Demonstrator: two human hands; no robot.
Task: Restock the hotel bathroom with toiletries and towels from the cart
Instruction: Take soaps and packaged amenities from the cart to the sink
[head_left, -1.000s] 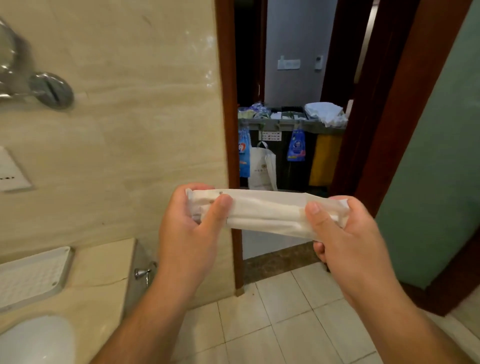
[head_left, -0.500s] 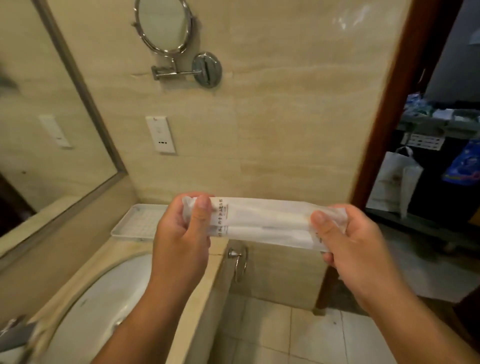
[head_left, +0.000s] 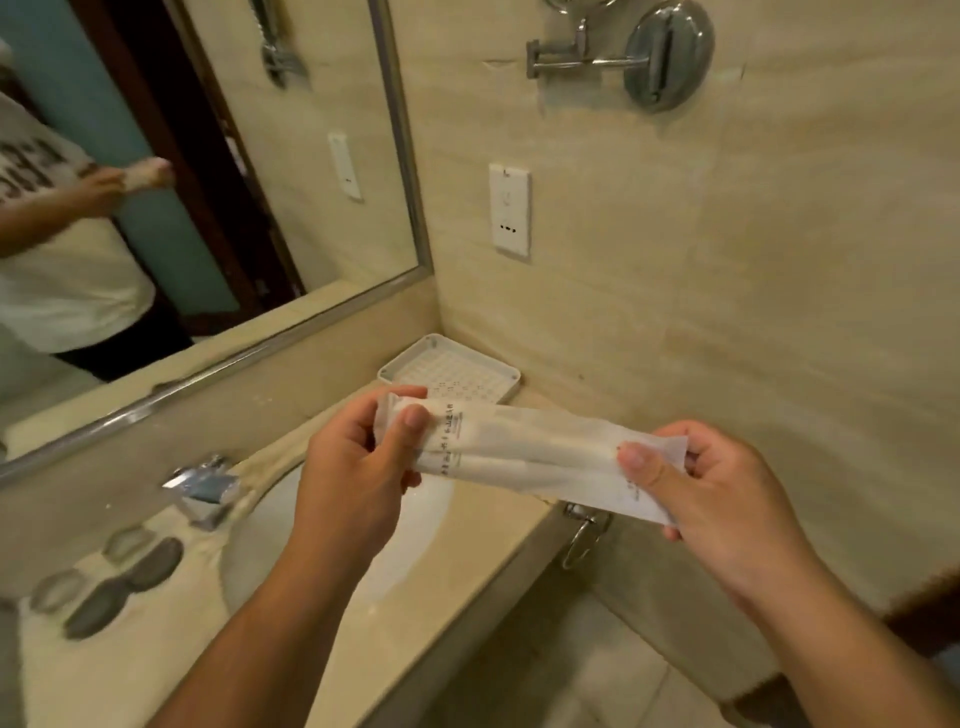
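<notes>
Beige marble covers the walls and the desk (head_left: 485, 551) in this bathroom corner. A white oval basin (head_left: 260, 545) is sunk into the desk, with a chrome tap (head_left: 200, 486) behind it; both are blurred. A framed mirror (head_left: 218, 171) runs along the wall behind the tap. It reflects a person in a white printed shirt. On the adjoining wall I note a white socket plate (head_left: 510, 210) and, above it, a round chrome bracket (head_left: 662, 57). A white perforated tray (head_left: 511, 382) sits on the desk, pushed into the corner where the two walls meet. A chrome ring (head_left: 582, 540) hangs on the side panel below the desk edge, over a pale tiled floor (head_left: 571, 686). Several dark oval items (head_left: 127, 584) lie at the left of the desk, too blurred to identify.

The packet (head_left: 524, 452) is long, flat and white, of thin translucent wrap. Small dark print is visible near each end and a lengthwise crease suggests two slim sleeves; I cannot tell the contents. It is held level in the air, in front of the tray and above the desk's right end, touching neither.

The left hand (head_left: 358, 467) grips the packet's left end, thumb on the front beside the print and fingers curled behind. The right hand (head_left: 717, 493) pinches the right end, thumb pressed on the front and fingers folded behind. Both forearms reach up from the bottom of the frame.
</notes>
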